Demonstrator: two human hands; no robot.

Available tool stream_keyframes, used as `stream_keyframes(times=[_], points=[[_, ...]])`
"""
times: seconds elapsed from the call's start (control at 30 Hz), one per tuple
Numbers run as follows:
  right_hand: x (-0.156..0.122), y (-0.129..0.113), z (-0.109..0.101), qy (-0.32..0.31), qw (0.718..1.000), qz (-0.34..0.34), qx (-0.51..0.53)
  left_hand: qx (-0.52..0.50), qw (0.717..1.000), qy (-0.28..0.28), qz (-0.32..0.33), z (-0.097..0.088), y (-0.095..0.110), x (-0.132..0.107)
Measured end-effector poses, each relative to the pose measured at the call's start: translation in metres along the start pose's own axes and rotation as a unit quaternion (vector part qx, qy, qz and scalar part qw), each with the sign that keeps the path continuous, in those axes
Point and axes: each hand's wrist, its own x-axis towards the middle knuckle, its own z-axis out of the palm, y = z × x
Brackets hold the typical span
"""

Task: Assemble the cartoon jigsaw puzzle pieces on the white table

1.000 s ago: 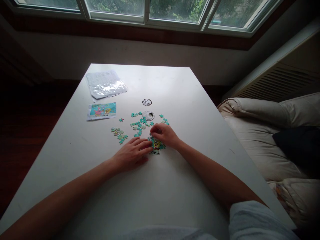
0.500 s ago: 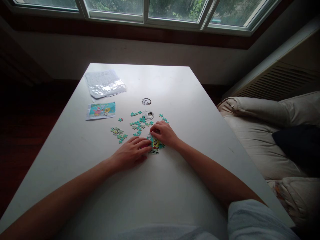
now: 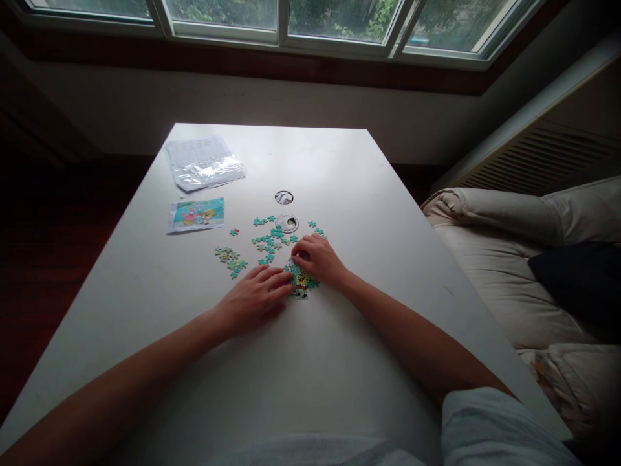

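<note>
Head view: I should lightly brace the part-built SpongeBob jigsaw (image 3: 301, 279), just below frame centre, with my loosely spread, seemingly empty left hand (image 3: 256, 292), and press gently with my right hand (image 3: 316, 257), fingers curled around I cannot tell what.

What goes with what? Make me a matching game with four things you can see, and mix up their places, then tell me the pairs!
Things:
1. joined puzzle part
2. picture sheet
3. plastic sleeve
4. pale sofa

Places:
A. near the far left corner of the table
B. next to the left hand and right hand
C. right of the table
D. just below the plastic sleeve in the picture

Pairs: 1-B, 2-D, 3-A, 4-C
</note>
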Motion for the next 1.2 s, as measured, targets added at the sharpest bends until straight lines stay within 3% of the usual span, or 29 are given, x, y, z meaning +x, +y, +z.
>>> stream_keyframes(times=[0.2,0.3,0.37,0.53,0.63,0.73,0.9,1.2], points=[[0.0,0.007,-0.003,0.037,0.999,0.002,0.018,0.026,0.998,-0.008,-0.051,0.005,0.03,-0.006],[0.0,0.012,-0.006,0.062,0.998,0.018,0.027,0.032,0.998,0.019,-0.059,0.006,0.03,-0.004],[0.001,0.014,-0.007,0.072,0.997,0.026,0.027,0.041,0.995,0.045,-0.08,0.0,0.019,-0.002],[0.001,0.016,-0.009,0.08,0.996,0.037,0.031,0.12,0.956,0.095,-0.249,-0.03,-0.031,-0.016],[0.001,0.015,-0.009,0.079,0.995,0.04,0.037,0.174,0.925,0.067,-0.332,-0.043,-0.059,-0.031],[0.001,0.015,-0.009,0.079,0.995,0.04,0.039,0.18,0.913,0.029,-0.365,-0.047,-0.077,-0.041],[0.001,0.015,-0.011,0.078,0.995,0.04,0.043,0.15,0.913,0.005,-0.38,-0.044,-0.088,-0.042],[0.0,0.015,-0.009,0.071,0.995,0.045,0.044,0.109,0.914,0.033,-0.389,-0.042,-0.088,-0.042]])
